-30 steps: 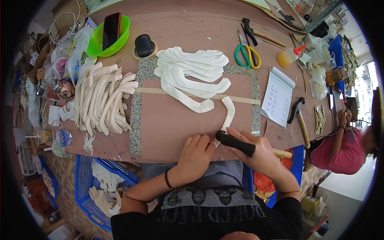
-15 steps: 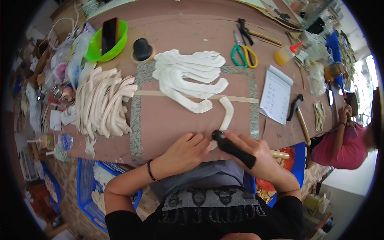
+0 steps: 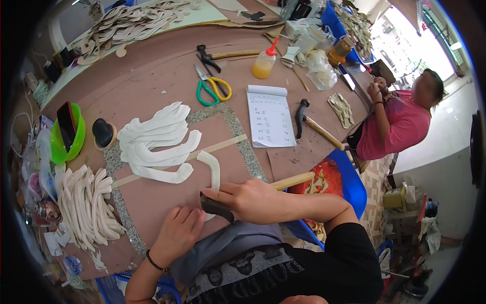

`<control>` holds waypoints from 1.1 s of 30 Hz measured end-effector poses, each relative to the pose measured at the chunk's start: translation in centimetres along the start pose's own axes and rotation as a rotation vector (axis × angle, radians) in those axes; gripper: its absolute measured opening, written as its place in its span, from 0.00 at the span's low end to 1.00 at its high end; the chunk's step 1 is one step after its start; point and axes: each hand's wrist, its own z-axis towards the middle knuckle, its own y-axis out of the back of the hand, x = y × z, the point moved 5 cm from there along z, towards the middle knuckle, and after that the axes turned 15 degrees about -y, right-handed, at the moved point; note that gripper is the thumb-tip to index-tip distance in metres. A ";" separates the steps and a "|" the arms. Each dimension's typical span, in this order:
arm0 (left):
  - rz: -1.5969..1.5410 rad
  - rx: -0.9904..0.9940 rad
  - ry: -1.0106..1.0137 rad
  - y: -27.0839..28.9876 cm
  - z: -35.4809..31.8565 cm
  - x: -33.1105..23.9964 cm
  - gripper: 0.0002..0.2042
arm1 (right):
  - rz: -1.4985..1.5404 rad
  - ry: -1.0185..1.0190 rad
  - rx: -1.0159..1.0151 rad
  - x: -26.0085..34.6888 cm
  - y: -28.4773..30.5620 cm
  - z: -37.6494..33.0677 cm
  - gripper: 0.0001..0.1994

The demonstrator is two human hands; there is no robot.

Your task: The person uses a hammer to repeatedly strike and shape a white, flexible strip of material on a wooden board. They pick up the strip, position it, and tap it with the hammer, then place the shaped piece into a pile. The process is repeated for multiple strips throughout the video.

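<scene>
A hammer with a dark metal head (image 3: 216,208) and a pale wooden handle (image 3: 296,180) is gripped in my right hand (image 3: 253,200), close to the head. The hammer head is over the lower part of a white curved strip (image 3: 211,167), hiding some of it. My left hand (image 3: 177,229) lies beside the hammer head, fingers bent together at the near end of that strip; their tips are partly hidden. Farther left on the brown work surface, similar white strips (image 3: 159,144) overlap in a row. A larger heap of beige strips (image 3: 86,207) is at the left.
Scissors (image 3: 207,91), pincers (image 3: 206,57), a glue bottle (image 3: 264,62) and a notepad (image 3: 270,119) are farther back. Another hammer (image 3: 316,126) rests right of the notepad. A green bowl (image 3: 76,142) holds a phone. A co-worker (image 3: 400,116) sits at the right; a blue crate (image 3: 354,177) stands below.
The view has swung to the right, so the table's contents appear farther left and turned. My right hand still grips the hammer over the strip, with my left hand close by.
</scene>
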 end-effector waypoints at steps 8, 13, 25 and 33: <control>-0.002 -0.023 0.076 -0.2 -1.8 -0.2 0.16 | 0.029 -0.081 0.058 0.5 0.3 0.4 0.31; -0.003 -0.128 0.101 -0.9 -2.2 -0.3 0.15 | 0.030 -0.032 0.194 0.9 -1.5 0.5 0.32; 0.027 -0.218 0.210 -0.5 -2.4 -0.8 0.13 | 0.127 -0.035 0.146 1.1 -0.6 1.3 0.28; 0.073 -0.256 0.352 -0.6 -1.9 -3.8 0.14 | 0.093 -0.026 0.196 1.4 -1.4 1.4 0.27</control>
